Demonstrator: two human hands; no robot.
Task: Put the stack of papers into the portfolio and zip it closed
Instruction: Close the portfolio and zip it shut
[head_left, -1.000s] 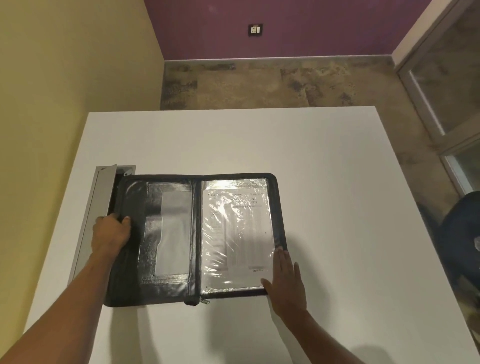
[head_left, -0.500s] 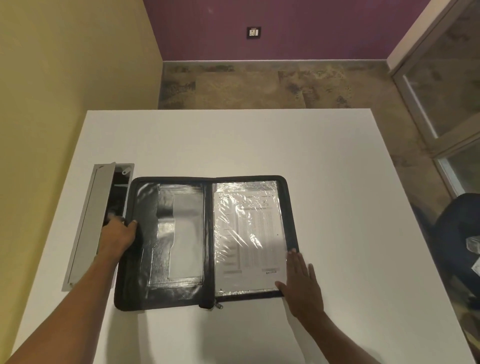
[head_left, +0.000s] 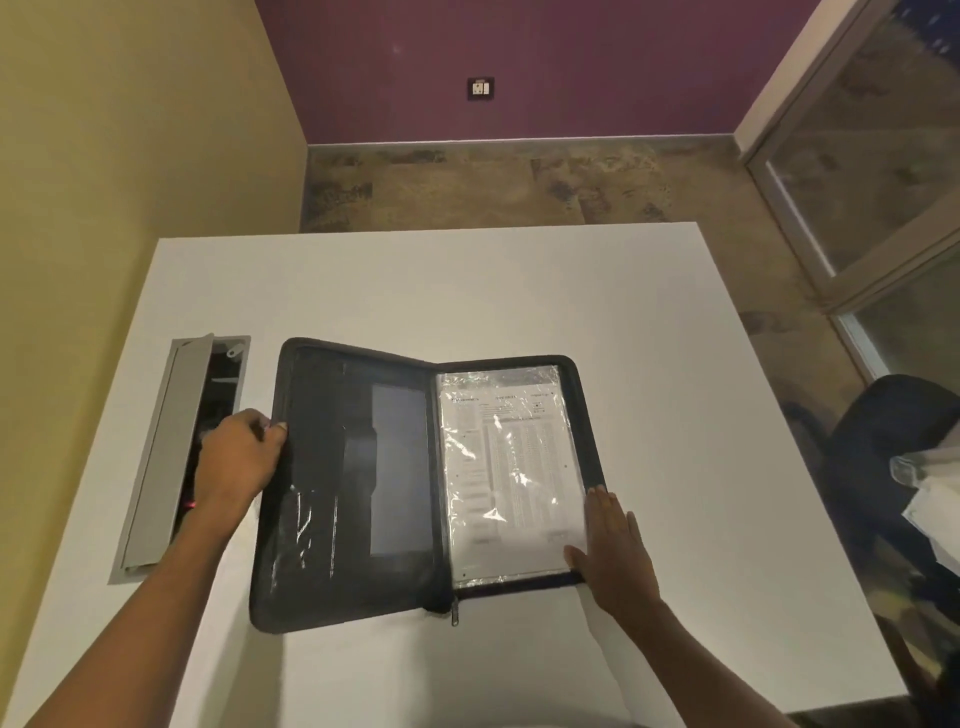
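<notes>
head view, looking down: a black zip portfolio (head_left: 363, 478) lies open on a white table (head_left: 467, 291). its right half lies flat; its left cover is tilted up off the table along the outer edge.

the stack of papers (head_left: 511, 467), in a glossy clear sleeve, sits inside the right half, within the zip border.

left hand (head_left: 239, 462): fingers curled round the outer edge of the left cover, thumb on the inner face, gripping it. judged purpose: to swing the cover over the papers.

right hand (head_left: 613, 551): flat, fingers extended and close together, palm down on the near right corner of the right half, overlapping the sleeve's edge. judged purpose: to pin the papers and base so neither slides as the cover folds.

zipper pull (head_left: 455, 616) hangs at the near end of the spine, untouched. insertion looks complete; closing is in hand, zipping not yet done.

an open cable tray (head_left: 171, 452) is set into the table just left of the left hand. risk: the sleeve edge may catch in the zip.
</notes>
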